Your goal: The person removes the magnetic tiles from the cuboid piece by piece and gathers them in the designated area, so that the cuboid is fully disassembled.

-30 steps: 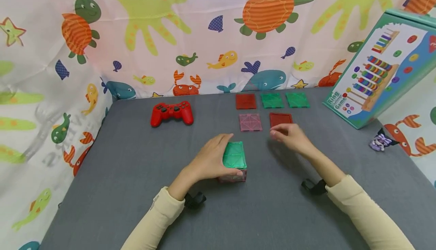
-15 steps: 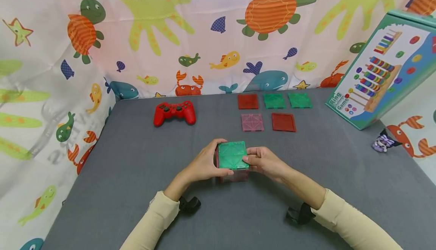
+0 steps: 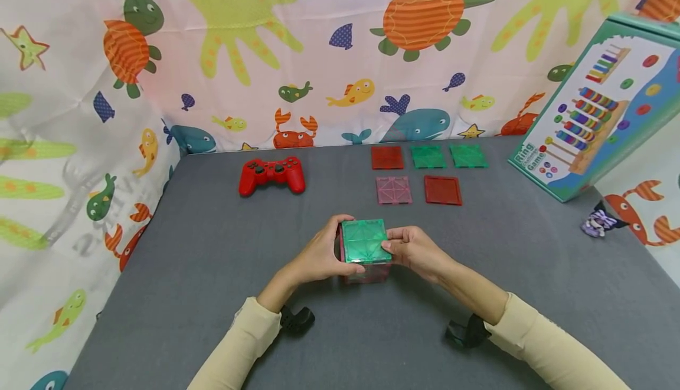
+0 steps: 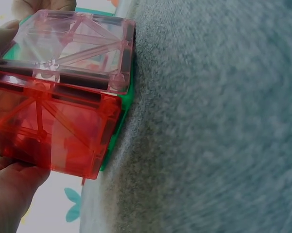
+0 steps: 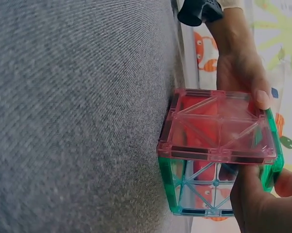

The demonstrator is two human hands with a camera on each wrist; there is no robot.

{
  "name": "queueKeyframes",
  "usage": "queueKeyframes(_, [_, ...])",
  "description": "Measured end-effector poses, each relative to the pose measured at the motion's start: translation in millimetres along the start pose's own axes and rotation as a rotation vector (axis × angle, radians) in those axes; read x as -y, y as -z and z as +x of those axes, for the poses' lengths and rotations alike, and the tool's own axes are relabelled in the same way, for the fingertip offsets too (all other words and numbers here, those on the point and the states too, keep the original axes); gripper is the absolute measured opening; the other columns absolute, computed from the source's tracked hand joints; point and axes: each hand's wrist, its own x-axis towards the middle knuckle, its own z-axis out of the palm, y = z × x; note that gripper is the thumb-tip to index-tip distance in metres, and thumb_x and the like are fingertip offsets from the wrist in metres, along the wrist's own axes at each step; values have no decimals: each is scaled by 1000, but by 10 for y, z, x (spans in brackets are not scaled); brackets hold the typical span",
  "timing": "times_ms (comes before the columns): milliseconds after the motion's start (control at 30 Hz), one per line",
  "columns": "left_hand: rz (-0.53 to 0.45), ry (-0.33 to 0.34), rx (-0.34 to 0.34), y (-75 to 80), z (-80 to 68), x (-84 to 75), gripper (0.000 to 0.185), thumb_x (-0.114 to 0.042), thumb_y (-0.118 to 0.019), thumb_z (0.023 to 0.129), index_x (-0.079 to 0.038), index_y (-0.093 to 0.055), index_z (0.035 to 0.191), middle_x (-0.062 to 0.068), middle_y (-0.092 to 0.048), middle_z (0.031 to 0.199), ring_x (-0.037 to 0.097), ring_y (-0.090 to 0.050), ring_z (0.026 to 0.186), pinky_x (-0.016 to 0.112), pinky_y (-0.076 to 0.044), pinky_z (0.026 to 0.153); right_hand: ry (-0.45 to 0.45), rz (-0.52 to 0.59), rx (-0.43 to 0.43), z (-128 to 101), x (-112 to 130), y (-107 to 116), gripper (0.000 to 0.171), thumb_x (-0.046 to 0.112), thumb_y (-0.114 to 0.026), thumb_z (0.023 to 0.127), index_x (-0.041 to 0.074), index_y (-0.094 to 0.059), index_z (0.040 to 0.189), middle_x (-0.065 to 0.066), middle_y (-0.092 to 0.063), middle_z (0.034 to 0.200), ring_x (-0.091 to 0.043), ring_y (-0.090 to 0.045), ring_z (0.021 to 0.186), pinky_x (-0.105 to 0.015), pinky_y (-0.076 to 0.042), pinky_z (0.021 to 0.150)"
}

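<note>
A cube of see-through magnetic tiles stands on the grey table in front of me. Its top is a green tile. Red and pink side tiles show in the left wrist view, with green along the base; a pale bluish side tile appears in the right wrist view. My left hand grips the cube from the left, thumb at the near side and fingers at the far side. At the upper right edge my right hand pinches the cube, thumb on the green top. Its fingers partly cover the pale side.
Loose tiles lie beyond the cube: two red, two green and one pink. A red game controller is at the back left. A tall game box and small figurine stand right.
My right hand has come from beside the near red tile to the cube's right edge and pinches it there. The left hand keeps its grip; little differs over the last half second.
</note>
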Motion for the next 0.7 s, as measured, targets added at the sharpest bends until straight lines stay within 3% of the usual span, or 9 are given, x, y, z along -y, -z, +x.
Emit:
queueKeyframes(300, [-13,-30,47,20,16,-13,87,-21,-80,69,-9,-25,136,11,-43,129,23,-48,112,39,-41,92,69,48,-38,-76,77,62,40,-1,-41,94,-22,-33,127,6,-68,87,-4,-65,83,-24,-52,76])
queueKeyframes(400, [-13,-38,61,30,16,-20,87,-22,-80,70,-8,-25,136,14,-44,128,27,-48,111,40,-41,92,127,62,-127,-121,221,222,48,-1,-41,95,-20,-22,135,10,-67,88,-1,-64,81,-22,-52,75])
queueKeyframes(500, [-3,-40,71,41,13,-33,88,-24,-81,69,-6,-26,136,14,-45,127,28,-48,111,41,-41,92,149,102,-243,-139,349,596,57,2,-46,94,-16,-15,139,12,-66,89,-1,-65,78,-21,-52,72])
queueKeyframes(633, [18,-42,68,53,3,-28,90,-26,-82,67,-7,-26,136,12,-45,126,28,-48,111,41,-40,93,72,175,-373,-219,427,1347,68,6,-51,92,-8,-7,143,12,-65,87,-2,-64,77,-20,-52,72])
queueKeyframes(700, [29,-42,72,55,1,-20,91,-27,-82,67,-8,-26,136,11,-45,126,27,-48,112,42,-40,94,1,121,-399,-292,420,1729,69,5,-47,94,-6,-1,143,11,-62,93,1,-62,80,-18,-51,75])
